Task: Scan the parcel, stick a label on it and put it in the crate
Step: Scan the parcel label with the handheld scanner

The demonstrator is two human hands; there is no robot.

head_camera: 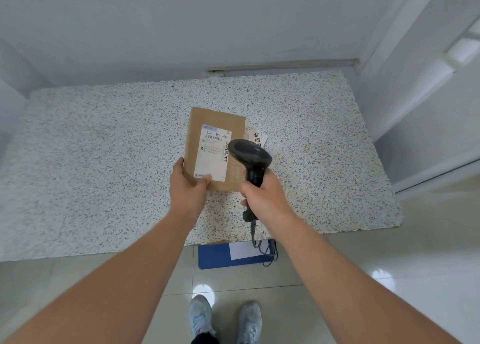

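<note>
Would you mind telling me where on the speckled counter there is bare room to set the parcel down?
The counter is bare all along its left half, from the wall down to the front edge, and on the far right too. The crowded part is the middle: the parcel in the left hand, the scanner in the right hand, and a paper slip behind.

My scanner (250, 154) head covers the right edge of the shipping label (213, 154) on the parcel (215, 146), so I can't see the whole side barcode, and the small print is too fine to read. The paper slip (258, 138) behind the parcel is mostly hidden, and the blue crate (213, 256) is half tucked under the counter (104, 149) edge. Both my shoes (201, 315) get clipped by the bottom edge.
</note>
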